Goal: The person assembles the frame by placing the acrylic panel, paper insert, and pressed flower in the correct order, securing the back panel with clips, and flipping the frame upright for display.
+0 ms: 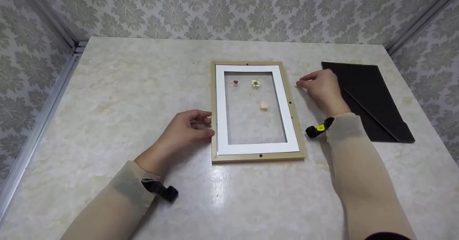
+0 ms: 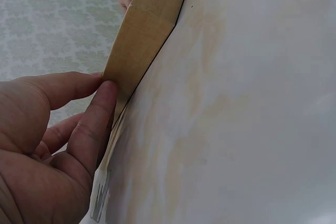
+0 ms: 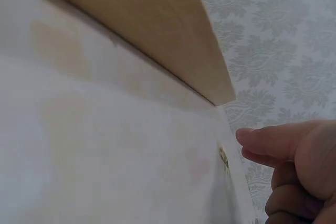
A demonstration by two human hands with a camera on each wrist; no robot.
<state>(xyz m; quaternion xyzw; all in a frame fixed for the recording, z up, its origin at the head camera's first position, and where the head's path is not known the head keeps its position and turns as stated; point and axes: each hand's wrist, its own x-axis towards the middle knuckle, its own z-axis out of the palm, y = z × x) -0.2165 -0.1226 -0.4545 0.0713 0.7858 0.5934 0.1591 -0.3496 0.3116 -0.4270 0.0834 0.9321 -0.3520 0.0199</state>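
Note:
A light wooden picture frame (image 1: 258, 158) with a white mat (image 1: 258, 149) lies flat on the table. Within its window are a small red flower (image 1: 235, 82), a whitish-green flower (image 1: 255, 84) and a small peach-coloured piece (image 1: 264, 106). My left hand (image 1: 186, 127) touches the frame's left side with thumb and fingertips, seen close up in the left wrist view. Apart from the frame, to its right, is my right hand (image 1: 321, 87). Its thumb and forefinger meet and the other fingers are curled (image 3: 291, 195); nothing shows between them.
On the right of the table lies a black backing board (image 1: 358, 75) with a slanting flap or stand (image 1: 373, 116). The pale marbled table (image 1: 143, 75) ends at a patterned wall (image 1: 229, 10). A small greenish bit (image 3: 224, 158) shows below the right fingertips.

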